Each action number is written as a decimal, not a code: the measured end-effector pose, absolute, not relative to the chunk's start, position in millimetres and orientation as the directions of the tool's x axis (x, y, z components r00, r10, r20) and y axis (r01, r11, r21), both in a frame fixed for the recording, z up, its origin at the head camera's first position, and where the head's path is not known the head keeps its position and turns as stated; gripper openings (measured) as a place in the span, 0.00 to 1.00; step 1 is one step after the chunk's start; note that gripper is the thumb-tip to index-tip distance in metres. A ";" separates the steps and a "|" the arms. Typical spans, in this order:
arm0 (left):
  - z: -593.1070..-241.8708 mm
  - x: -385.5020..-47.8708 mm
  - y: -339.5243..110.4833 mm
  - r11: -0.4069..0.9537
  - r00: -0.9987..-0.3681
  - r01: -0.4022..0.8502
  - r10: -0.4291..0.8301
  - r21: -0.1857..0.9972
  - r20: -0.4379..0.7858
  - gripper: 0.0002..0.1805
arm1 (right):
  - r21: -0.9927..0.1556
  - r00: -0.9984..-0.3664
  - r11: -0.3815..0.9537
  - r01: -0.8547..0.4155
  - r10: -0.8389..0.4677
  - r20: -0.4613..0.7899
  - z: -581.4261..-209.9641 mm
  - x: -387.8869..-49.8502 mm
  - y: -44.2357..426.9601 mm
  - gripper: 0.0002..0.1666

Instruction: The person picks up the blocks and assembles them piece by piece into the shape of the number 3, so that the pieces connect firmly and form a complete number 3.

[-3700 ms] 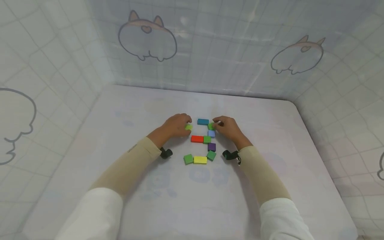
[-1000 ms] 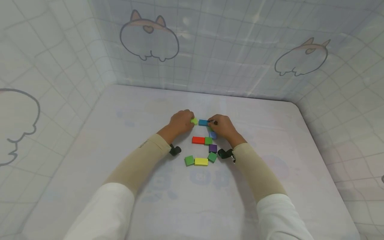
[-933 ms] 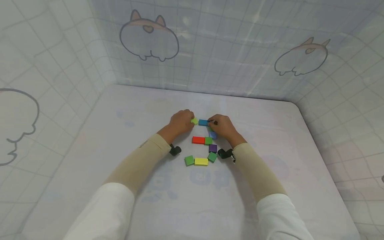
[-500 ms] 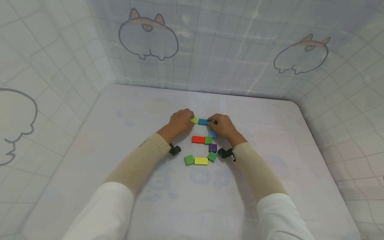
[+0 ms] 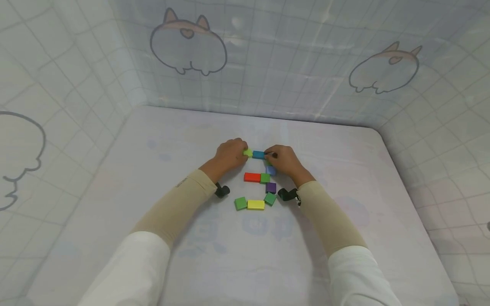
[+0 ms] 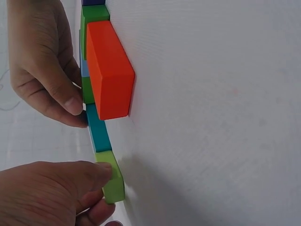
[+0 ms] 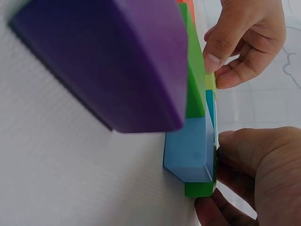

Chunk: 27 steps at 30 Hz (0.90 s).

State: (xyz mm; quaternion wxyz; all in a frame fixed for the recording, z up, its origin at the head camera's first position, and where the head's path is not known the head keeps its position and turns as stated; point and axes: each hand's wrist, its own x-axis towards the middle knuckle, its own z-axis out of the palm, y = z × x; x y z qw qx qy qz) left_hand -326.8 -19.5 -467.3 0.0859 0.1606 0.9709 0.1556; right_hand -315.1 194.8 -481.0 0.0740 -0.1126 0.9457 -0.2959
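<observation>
My left hand (image 5: pixel 231 154) pinches a lime-green block (image 6: pixel 110 181) between thumb and fingers. Its end meets the teal-blue rectangular block (image 5: pixel 258 155) in the far row. At that block's other end, my right hand (image 5: pixel 284 159) pinches a green block (image 7: pixel 200 189), mostly covered by the fingers in the head view. Toward me from it come a light blue block (image 5: pixel 270 170), a green square block (image 5: pixel 265 178) with a red block (image 5: pixel 252 177) on its left, and a purple block (image 5: pixel 271 187). A darker green block (image 5: pixel 270 199), turned at an angle, follows.
In the near row, a yellow block (image 5: pixel 255 205) lies between the darker green block and another green block (image 5: pixel 240 203). The blocks lie on a pale, faintly printed tabletop (image 5: pixel 237 263). A grid-patterned curtain (image 5: pixel 283 63) with cartoon drawings stands behind and at both sides.
My left hand has carried the lime block away from me and rightward against the teal block; the small gap between them has closed. My right hand has shifted left onto the far corner.
</observation>
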 end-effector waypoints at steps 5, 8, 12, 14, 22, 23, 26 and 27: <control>-467.3 -326.3 -19.4 0.903 -0.936 0.268 0.327 0.336 -0.130 0.20 | -0.574 -0.963 0.800 -0.174 -0.259 -0.069 -482.5 -315.8 195.1 0.18; -467.7 -326.1 -18.8 0.904 -0.937 0.268 0.325 0.334 -0.127 0.20 | -0.574 -0.964 0.800 -0.175 -0.258 -0.065 -482.6 -315.5 195.6 0.17; -469.4 -324.5 -19.0 0.906 -0.940 0.270 0.321 0.327 -0.112 0.21 | -0.575 -0.964 0.797 -0.186 -0.261 -0.050 -482.5 -313.9 196.1 0.17; -471.3 -323.2 -20.3 0.905 -0.940 0.271 0.322 0.327 -0.113 0.25 | -0.577 -0.967 0.794 -0.191 -0.254 -0.030 -482.0 -312.4 196.9 0.17; -475.7 -314.0 -38.2 0.896 -0.935 0.291 0.341 0.337 -0.099 0.31 | -0.593 -0.975 0.779 -0.204 -0.216 0.051 -475.2 -304.3 205.0 0.16; -475.2 -312.3 -41.2 0.893 -0.934 0.291 0.343 0.343 -0.099 0.31 | -0.593 -0.976 0.780 -0.200 -0.212 0.050 -474.6 -302.8 206.0 0.16; -473.5 -306.8 -49.8 0.886 -0.932 0.302 0.353 0.352 -0.088 0.31 | -0.584 -0.978 0.789 -0.191 -0.202 0.047 -473.2 -296.9 208.3 0.18; -473.1 -304.7 -52.7 0.884 -0.932 0.305 0.354 0.353 -0.082 0.31 | -0.578 -0.978 0.794 -0.191 -0.201 0.047 -473.0 -294.7 209.0 0.19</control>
